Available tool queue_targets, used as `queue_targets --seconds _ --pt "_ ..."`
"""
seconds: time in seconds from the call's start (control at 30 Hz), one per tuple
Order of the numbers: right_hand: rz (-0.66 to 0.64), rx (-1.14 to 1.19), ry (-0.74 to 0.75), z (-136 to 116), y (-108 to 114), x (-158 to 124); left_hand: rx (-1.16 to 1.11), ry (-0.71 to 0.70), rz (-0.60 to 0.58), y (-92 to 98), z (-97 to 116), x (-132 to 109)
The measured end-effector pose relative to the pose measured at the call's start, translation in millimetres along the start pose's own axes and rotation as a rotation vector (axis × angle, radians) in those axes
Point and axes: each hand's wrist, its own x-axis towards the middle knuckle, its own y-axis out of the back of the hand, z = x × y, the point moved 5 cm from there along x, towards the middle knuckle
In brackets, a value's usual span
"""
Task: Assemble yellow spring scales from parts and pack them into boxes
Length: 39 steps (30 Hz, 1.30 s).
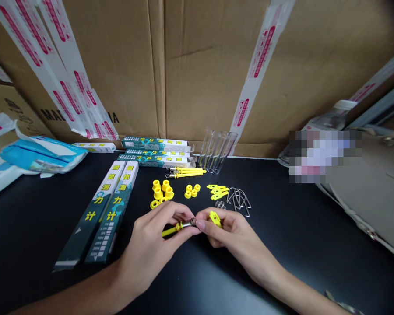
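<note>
My left hand is closed around a thin yellow rod that has a metal spring at its end. The thumb and index finger of my right hand pinch at the tip of that spring. A small yellow slotted piece is tucked in the fingers of the same hand. Just beyond my hands lie yellow flanged caps, small yellow rings, more slotted pieces, tiny metal rings and bent wire hooks.
Yellow rods with springs lie behind the caps, beside clear tubes standing upright. Printed narrow boxes are stacked at the back, and two more boxes lie at left. A blue packet, a bottle and a beige bag flank the black table.
</note>
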Motion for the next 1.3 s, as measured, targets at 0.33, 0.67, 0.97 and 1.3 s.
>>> queue_targets --seconds 0.33,0.67,0.97,1.3 --pt "-0.009 -0.023 0.014 -2.7 -0.6 2.7 0.033 0.014 -0.028 -0.8 -4.0 -2.3" --pt "0.069 -0.214 0.069 -8.3 -0.3 -0.4 0.010 0.047 0.021 2.0 -1.1 0.4" --pt "0.167 -0.310 0.129 -8.5 1.8 -4.2 0.092 -0.148 0.040 -0.4 4.5 -3.8" --pt "0.154 -0.336 0.150 -8.2 0.5 -6.1 0.221 -0.384 0.022 -2.0 13.4 -3.5"
